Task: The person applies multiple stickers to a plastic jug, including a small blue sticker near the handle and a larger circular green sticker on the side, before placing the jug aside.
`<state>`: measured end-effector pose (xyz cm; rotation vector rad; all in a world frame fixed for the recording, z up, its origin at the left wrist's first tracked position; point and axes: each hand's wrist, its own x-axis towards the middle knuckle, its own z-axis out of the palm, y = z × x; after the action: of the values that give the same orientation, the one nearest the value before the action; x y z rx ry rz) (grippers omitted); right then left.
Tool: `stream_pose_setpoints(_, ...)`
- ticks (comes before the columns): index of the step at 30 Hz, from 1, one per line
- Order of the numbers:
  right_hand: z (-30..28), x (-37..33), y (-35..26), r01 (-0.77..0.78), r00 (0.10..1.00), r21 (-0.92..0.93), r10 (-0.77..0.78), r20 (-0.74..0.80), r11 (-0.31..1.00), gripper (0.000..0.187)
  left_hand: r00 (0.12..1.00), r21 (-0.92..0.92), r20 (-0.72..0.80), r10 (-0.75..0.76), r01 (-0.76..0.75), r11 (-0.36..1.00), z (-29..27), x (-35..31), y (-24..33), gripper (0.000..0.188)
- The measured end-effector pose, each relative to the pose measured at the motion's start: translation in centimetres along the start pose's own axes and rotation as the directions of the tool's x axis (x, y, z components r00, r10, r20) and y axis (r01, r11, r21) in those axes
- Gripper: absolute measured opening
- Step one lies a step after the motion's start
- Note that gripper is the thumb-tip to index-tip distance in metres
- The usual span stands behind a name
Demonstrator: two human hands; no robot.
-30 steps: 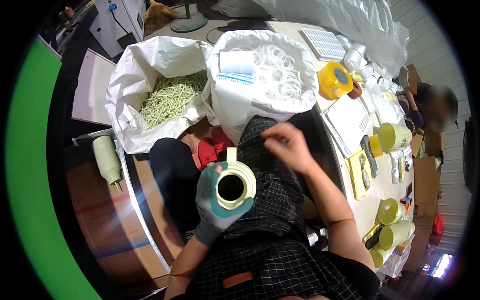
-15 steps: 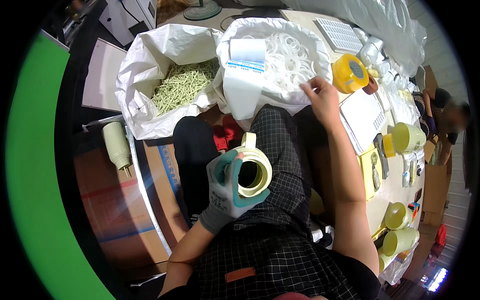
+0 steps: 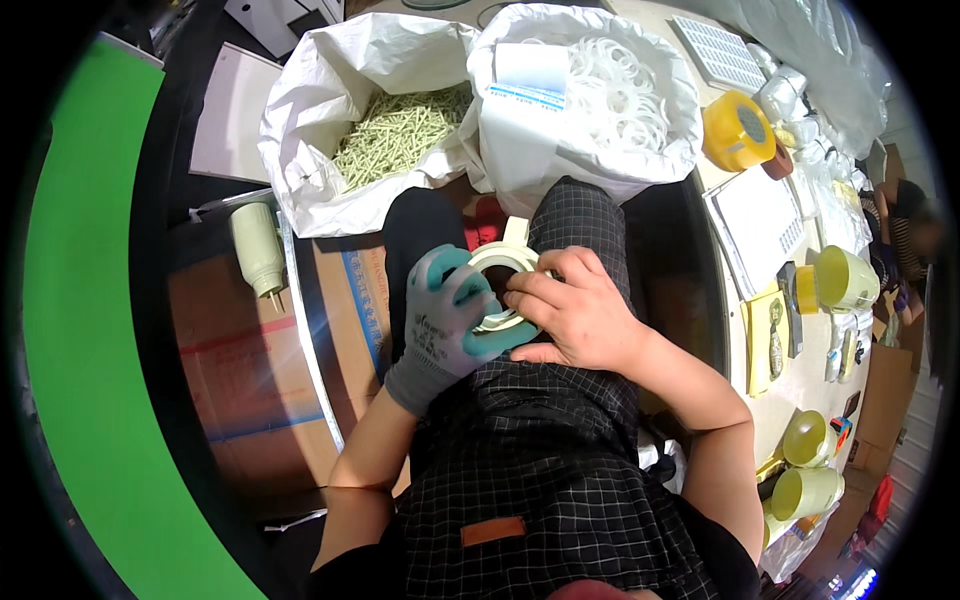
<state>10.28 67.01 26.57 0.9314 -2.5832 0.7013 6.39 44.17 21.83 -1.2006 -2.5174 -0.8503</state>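
Observation:
My left hand [image 3: 443,315], in a grey and teal work glove, is wrapped round a pale yellow-green plastic jug [image 3: 516,233] above my lap. The jug's round open mouth faces up, and its handle points away from me. My bare right hand [image 3: 578,308] closes over the right side of the mouth, with fingertips bent over the rim and the thumb lower down, nearer me. Whether a small part is pinched under those fingers is hidden. Beyond my knees stands a white sack of translucent white rings [image 3: 620,100].
Another white sack holds many pale green rod-like pieces [image 3: 400,135]. Left is a pale green bottle [image 3: 257,248] beside cardboard [image 3: 245,370]. The right-hand table bears yellow tape [image 3: 737,130], papers [image 3: 752,230] and yellow-green cups [image 3: 845,278]. Another person [image 3: 905,225] is at far right.
My right hand has come from the edge of the ring sack to the jug's mouth. My left hand still holds the jug. The whole view has shifted slightly.

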Motion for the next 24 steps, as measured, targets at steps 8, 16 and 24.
stream_pose_setpoints(8, 1.8, -0.4, -0.2, -0.034, 0.998, 0.048, 0.032, 0.057, 0.998, 0.047, 1.0, 0.266, 0.013, -0.017, 0.013, 0.964, -1.5, 0.7, 2.1, 0.044)
stream_pose_setpoints(16, 2.9, -0.7, -0.2, 0.014, 1.0, -0.003, -0.014, -0.019, 1.0, 0.042, 0.991, 0.266, 0.009, -0.134, 0.126, 0.956, -1.8, 0.9, 3.0, 0.044)
stream_pose_setpoints(24, 3.0, -1.0, 0.0, 0.016, 0.999, -0.023, -0.017, -0.033, 1.0, 0.042, 0.982, 0.415, 0.11, -0.154, 0.096, 0.905, -2.8, 2.4, 4.5, 0.039)
